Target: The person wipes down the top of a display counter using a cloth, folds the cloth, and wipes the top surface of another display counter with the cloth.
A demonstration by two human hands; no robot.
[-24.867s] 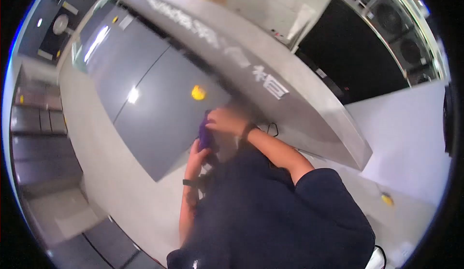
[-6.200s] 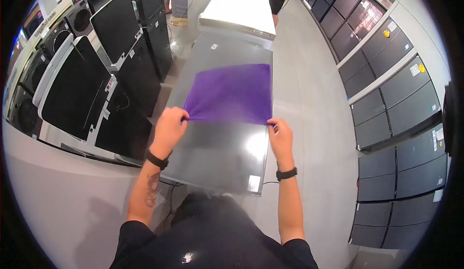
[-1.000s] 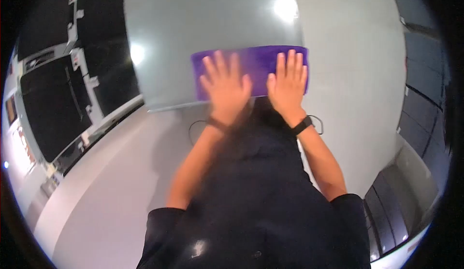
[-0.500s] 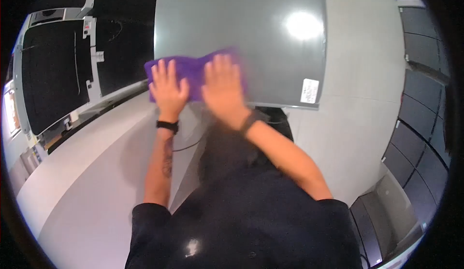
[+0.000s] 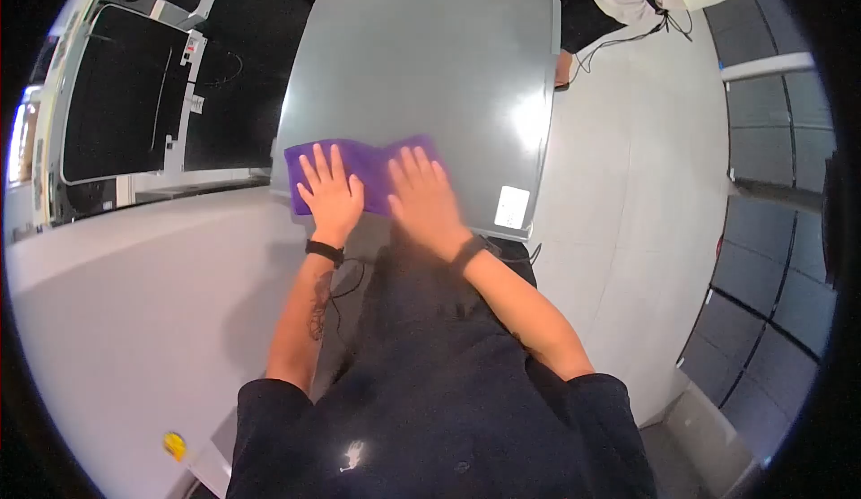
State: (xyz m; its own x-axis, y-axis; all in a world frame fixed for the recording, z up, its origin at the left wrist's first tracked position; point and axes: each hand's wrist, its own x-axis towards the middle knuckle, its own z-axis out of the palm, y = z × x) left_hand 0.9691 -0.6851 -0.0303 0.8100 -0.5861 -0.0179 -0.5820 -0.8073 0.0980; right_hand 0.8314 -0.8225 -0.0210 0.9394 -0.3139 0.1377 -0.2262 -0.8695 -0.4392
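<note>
A glossy gray panel (image 5: 421,69) stretches ahead, a co-worker (image 5: 619,1) just beside its right side; a wide reach or step that way could end in a bump. A purple cloth (image 5: 375,174) lies at the panel's near left corner, apparently reaching past the edge, where a backward pull could let it slip off. The left hand (image 5: 332,196) rests flat on it, fingers fanned; the right hand (image 5: 427,201), blurred, lies flat with fingers closer together, and inward pressure could bunch the fabric between them. Near the right corner, a white label (image 5: 512,207) could peel if the cloth snags it.
</note>
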